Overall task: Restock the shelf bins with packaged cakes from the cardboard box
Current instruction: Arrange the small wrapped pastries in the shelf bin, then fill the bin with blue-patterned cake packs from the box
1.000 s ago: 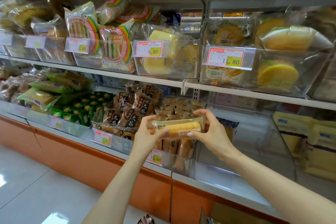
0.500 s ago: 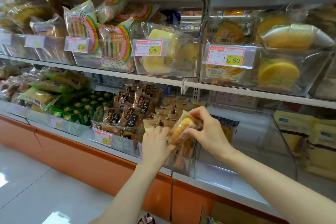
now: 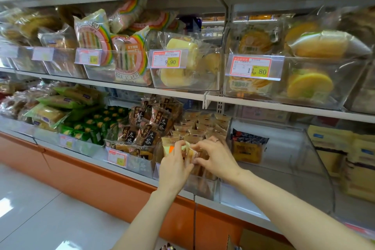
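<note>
A small clear-wrapped yellow cake [image 3: 190, 153] stands on end at the front of a clear shelf bin [image 3: 203, 186] on the lowest shelf. Both hands pinch it: my left hand [image 3: 175, 165] at its left side, my right hand [image 3: 216, 157] at its right. The bin holds several similar tan cake packets [image 3: 203, 126] behind the hands. A corner of the cardboard box [image 3: 255, 239] shows at the bottom edge, below the shelf.
Left of the bin stands a bin of dark-labelled cakes [image 3: 146, 128], then green packets [image 3: 91, 126]. To the right is a large clear bin [image 3: 284, 168] with one blue-printed pack [image 3: 247, 146]. The shelf above [image 3: 203, 95] overhangs with bagged cakes. Orange base panel [image 3: 113, 186] below.
The cake was held flat in front of the bin; both hands turned it on end and lowered it into the bin's front.
</note>
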The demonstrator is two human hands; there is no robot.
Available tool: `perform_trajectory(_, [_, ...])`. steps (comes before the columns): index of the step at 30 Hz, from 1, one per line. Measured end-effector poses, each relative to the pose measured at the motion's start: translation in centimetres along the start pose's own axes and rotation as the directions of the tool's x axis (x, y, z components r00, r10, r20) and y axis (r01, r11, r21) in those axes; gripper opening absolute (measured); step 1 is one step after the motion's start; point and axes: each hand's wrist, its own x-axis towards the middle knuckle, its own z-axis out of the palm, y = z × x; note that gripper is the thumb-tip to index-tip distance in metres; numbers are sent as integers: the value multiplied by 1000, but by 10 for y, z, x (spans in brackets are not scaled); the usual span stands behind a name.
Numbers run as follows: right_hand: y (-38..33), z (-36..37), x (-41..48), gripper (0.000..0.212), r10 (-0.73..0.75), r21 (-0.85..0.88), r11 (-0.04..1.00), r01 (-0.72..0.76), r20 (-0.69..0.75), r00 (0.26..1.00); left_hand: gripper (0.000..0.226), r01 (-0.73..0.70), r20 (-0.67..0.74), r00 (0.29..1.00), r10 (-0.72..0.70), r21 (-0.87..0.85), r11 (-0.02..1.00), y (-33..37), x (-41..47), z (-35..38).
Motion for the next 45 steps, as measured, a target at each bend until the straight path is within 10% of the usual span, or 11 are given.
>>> perform_trajectory(9, [34,7,-22,40,-211,-4,977,215,-203,956,52,-229,133,964,232,-41,973,-18,8,-5])
perform_trajectory(25, [24,5,-14,49,-205,-124,966,226,166,965,34,-169,259,961,98,267,949,-23,0,-3])
perform_trajectory(32, [44,-47,-92,45,-1,170,985,28,-157,988,38,-152,-60,987,148,-57,987,12,-21,-25])
perform_trajectory(38, [71,-70,-195,46,165,223,956,-188,121,979,28,-244,236,918,317,-293,925,73,-65,-16])
perform_trajectory(45, [94,-89,-246,49,360,247,905,-347,-8,933,28,-379,406,813,416,-173,909,104,-68,22])
